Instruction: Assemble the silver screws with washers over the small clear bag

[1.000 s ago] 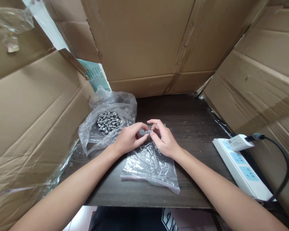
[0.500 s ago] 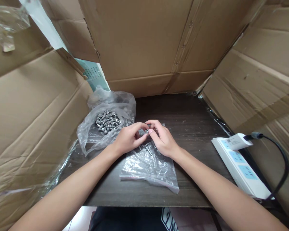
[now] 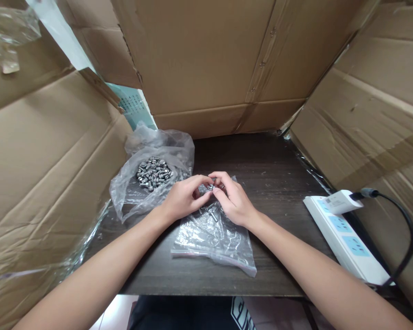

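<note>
Your right hand is pinching a small metal fastener; your left hand is forming a narrow grip around it, contact unclear, perhaps for steadying; the zip bag underneath is probably keeping loose bolts from rolling.

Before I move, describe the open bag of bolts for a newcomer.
On the dark table, look past the left hand, toward the left cardboard wall. There, a crumpled clear bag sits; unlike the flat bag nearby, it gapes around a heap of metal bolts.
</note>
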The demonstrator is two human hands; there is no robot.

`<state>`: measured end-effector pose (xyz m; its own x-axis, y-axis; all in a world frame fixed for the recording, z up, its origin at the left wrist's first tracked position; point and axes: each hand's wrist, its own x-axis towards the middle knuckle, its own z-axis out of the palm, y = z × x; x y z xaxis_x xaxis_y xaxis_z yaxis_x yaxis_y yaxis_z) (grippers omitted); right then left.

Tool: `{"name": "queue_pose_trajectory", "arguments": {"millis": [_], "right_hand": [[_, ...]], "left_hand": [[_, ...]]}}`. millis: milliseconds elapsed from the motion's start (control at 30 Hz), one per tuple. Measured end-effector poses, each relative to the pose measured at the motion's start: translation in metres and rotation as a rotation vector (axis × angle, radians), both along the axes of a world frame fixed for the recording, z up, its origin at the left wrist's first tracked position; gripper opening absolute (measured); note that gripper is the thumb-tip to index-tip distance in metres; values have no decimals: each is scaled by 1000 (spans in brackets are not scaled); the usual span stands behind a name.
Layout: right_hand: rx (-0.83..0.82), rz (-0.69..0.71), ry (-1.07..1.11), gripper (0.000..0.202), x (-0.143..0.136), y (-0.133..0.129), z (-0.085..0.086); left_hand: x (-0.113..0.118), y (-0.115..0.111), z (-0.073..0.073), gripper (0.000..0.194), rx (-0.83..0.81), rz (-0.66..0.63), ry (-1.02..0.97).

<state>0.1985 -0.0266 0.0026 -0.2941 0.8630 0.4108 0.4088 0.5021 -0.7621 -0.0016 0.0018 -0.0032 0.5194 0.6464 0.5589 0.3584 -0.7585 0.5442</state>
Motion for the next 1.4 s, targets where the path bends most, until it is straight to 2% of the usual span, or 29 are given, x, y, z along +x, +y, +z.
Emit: {"name": "queue_pose_trajectory", "arguments": {"millis": [200,567,900,1400], "right_hand": [[-21,-3,2,28,1,0,0],[40,-14,-16,28,-1,2,-4],[-51,-21,6,26,-1,1,-1],[-31,-3,16,29,0,1,0]], "left_hand": [[0,0,0,13,-24,6,6],[0,-1,2,10,-32,5,14],[0,-1,2,11,-41,-5,6],[-1,-1,2,11,-44,8,1]]}}
